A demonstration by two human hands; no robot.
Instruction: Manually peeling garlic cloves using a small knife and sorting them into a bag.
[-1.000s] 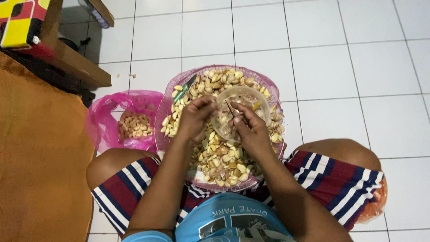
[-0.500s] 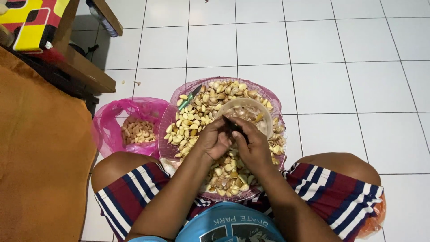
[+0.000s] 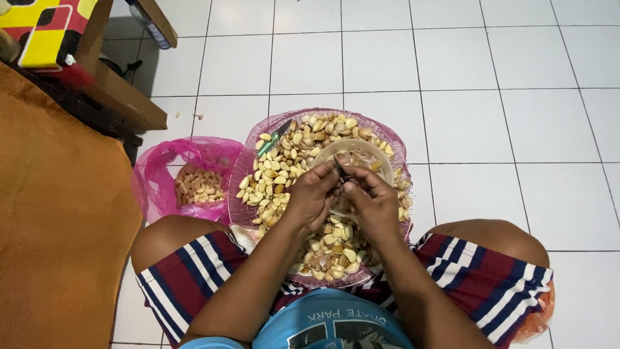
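Observation:
I sit on the floor with a round pink tray [image 3: 240, 169] of garlic cloves [image 3: 278, 178] between my knees. My left hand [image 3: 309, 199] and right hand [image 3: 373, 205] meet over the tray's middle, just in front of a small clear bowl [image 3: 381, 152] of peelings. A garlic clove is pinched in my left fingers, mostly hidden. My right hand grips a small knife [image 3: 338, 169] whose dark blade points up between the two hands. A second knife with a green handle [image 3: 274, 138] lies on the cloves at the tray's far left.
A pink plastic bag [image 3: 155, 178] left of the tray holds peeled cloves [image 3: 197, 186]. An orange mat [image 3: 58, 220] covers the floor at the left. Behind it stand wooden furniture [image 3: 126, 103] and a colourful box [image 3: 45, 29]. White floor tiles [image 3: 491, 97] stretch ahead and right.
My hands have drawn closer together and a little nearer to my body, away from the bowl's rim. The view has shifted slightly; tray, bowl and bag stay put.

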